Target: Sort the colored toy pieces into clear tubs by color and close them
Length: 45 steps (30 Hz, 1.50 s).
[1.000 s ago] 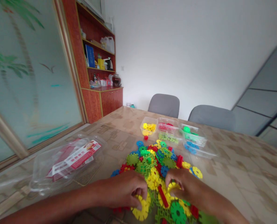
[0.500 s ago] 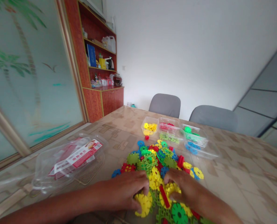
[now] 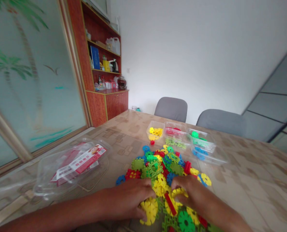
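My left hand (image 3: pixel 137 196) is closed on a large yellow notched disc (image 3: pixel 149 211), which sits between thumb and fingers at the pile's near left. Across from it, my right hand (image 3: pixel 188 190) has its fingers curled on yellow discs (image 3: pixel 179 192) at the right side of the pile. Between the hands lie a red stick (image 3: pixel 170 204) and more yellow discs (image 3: pixel 160 186). A green notched disc (image 3: pixel 186 221) rests closer to me. Olive-green square lattice pieces (image 3: pixel 155 168), blue discs and red pieces make up the far part of the pile. My right fingertips are partly hidden.
Behind the pile stand clear tubs: one with yellow pieces (image 3: pixel 155 130), others with red (image 3: pixel 173 130), green (image 3: pixel 198 137) and blue pieces (image 3: pixel 199 153). Clear plastic packaging (image 3: pixel 72 167) with a red-and-white card lies at left. Two grey chairs (image 3: pixel 171 108) are beyond the table.
My right hand has shifted slightly, and fewer yellow discs show between its fingers. My left hand stays almost in place with its yellow disc.
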Each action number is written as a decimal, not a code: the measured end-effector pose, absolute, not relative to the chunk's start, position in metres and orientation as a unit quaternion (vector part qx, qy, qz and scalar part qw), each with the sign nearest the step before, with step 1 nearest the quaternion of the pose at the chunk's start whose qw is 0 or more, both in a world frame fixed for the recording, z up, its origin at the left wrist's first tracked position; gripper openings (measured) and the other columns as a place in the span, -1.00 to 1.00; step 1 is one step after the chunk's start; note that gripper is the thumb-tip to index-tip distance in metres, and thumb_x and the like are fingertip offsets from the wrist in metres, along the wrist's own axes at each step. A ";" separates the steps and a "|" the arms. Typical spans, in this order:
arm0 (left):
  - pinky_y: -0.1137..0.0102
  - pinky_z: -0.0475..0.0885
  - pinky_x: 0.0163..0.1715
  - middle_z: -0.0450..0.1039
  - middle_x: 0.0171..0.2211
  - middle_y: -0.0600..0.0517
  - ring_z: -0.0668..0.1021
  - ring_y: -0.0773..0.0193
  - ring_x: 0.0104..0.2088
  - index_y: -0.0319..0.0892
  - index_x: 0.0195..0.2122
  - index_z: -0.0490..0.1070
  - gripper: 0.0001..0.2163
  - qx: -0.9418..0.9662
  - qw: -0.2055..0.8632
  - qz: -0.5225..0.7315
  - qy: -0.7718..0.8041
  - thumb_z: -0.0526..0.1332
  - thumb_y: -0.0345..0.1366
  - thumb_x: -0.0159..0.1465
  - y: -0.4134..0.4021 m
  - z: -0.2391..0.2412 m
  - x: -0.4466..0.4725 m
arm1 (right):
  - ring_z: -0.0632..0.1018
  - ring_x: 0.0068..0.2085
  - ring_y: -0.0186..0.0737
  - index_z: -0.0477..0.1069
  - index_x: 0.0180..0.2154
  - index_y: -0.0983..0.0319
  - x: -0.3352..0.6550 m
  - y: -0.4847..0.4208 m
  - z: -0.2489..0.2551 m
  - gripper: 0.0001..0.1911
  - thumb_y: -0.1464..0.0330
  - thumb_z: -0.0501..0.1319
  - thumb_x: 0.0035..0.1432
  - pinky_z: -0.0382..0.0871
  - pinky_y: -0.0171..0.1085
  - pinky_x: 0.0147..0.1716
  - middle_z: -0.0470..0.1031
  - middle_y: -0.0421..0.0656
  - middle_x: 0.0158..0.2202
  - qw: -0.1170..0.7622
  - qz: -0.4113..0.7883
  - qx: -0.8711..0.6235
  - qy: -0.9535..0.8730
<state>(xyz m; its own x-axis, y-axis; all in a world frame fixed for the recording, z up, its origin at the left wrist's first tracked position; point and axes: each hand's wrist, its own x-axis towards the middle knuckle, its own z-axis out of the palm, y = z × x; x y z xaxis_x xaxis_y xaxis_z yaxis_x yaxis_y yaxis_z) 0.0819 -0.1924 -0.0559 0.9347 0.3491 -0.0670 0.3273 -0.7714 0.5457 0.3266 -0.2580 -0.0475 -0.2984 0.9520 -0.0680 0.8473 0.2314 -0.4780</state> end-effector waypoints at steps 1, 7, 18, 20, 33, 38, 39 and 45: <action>0.36 0.28 -0.22 0.37 -0.12 -0.04 0.44 0.12 -0.13 -0.14 -0.08 0.37 -0.64 0.941 0.286 0.018 0.178 0.36 -0.36 0.09 -0.192 -0.056 0.082 | 0.48 -0.28 -0.14 0.39 -0.37 0.22 0.327 -0.258 -0.047 -0.90 0.50 0.16 0.02 0.22 -0.25 -0.32 0.50 -0.17 -0.36 0.120 0.217 -0.580 -0.776; 0.46 0.18 -0.44 0.34 -0.28 0.06 0.38 0.27 -0.32 -0.15 -0.24 0.34 -0.68 0.931 0.306 0.017 0.198 0.41 -0.37 0.01 -0.189 -0.061 0.083 | 0.48 -0.31 -0.18 0.38 -0.38 0.22 0.327 -0.257 -0.049 -0.91 0.49 0.16 0.03 0.21 -0.29 -0.36 0.49 -0.18 -0.38 0.140 0.219 -0.570 -0.780; 0.50 0.15 -0.48 0.32 -0.39 0.12 0.36 0.33 -0.39 -0.15 -0.32 0.33 -0.78 0.894 0.399 0.047 0.201 0.31 -0.44 0.03 -0.189 -0.059 0.086 | 0.47 -0.41 -0.25 0.37 -0.43 0.19 0.327 -0.255 -0.048 -0.89 0.48 0.13 0.10 0.19 -0.32 -0.44 0.45 -0.25 -0.47 0.176 0.209 -0.554 -0.786; 0.50 0.13 -0.52 0.29 -0.46 0.13 0.33 0.36 -0.45 -0.16 -0.32 0.33 -0.83 0.871 0.431 0.074 0.223 0.27 -0.42 0.06 -0.188 -0.060 0.089 | 0.47 -0.41 -0.26 0.39 -0.42 0.18 0.326 -0.255 -0.044 -0.87 0.47 0.12 0.13 0.21 -0.32 -0.44 0.45 -0.25 -0.48 0.201 0.218 -0.550 -0.781; 0.55 0.33 -0.67 0.35 -0.39 0.06 0.48 0.35 -0.49 -0.23 -0.22 0.25 -0.67 0.684 0.664 0.165 0.254 0.23 -0.08 0.16 -0.186 -0.070 0.100 | 0.46 -0.35 -0.27 0.44 -0.26 0.17 0.312 -0.250 -0.047 -0.85 0.27 0.14 0.21 0.32 -0.32 -0.37 0.48 -0.23 -0.37 0.401 0.275 -0.535 -0.691; 0.53 0.37 -0.65 0.37 -0.37 0.07 0.48 0.36 -0.50 -0.22 -0.12 0.26 -0.63 0.671 0.681 0.160 0.247 0.27 -0.14 0.14 -0.185 -0.073 0.101 | 0.40 -0.44 -0.30 0.44 -0.30 0.19 0.308 -0.249 -0.049 -0.84 0.25 0.17 0.16 0.25 -0.35 -0.47 0.42 -0.24 -0.45 0.434 0.277 -0.541 -0.665; 0.53 0.37 -0.64 0.38 -0.38 0.06 0.48 0.36 -0.50 -0.23 -0.14 0.28 -0.64 0.672 0.684 0.157 0.239 0.27 -0.14 0.14 -0.186 -0.073 0.102 | 0.40 -0.43 -0.30 0.44 -0.31 0.19 0.305 -0.249 -0.050 -0.85 0.26 0.18 0.16 0.25 -0.35 -0.47 0.43 -0.23 -0.44 0.434 0.274 -0.537 -0.669; 0.54 0.33 -0.66 0.37 -0.42 0.08 0.46 0.37 -0.52 -0.24 -0.27 0.29 -0.67 0.682 0.672 0.158 0.241 0.28 -0.10 0.12 -0.188 -0.070 0.103 | 0.37 -0.47 -0.30 0.41 -0.41 0.21 0.287 -0.251 -0.061 -0.85 0.27 0.19 0.11 0.22 -0.34 -0.50 0.41 -0.23 -0.50 0.426 0.286 -0.536 -0.670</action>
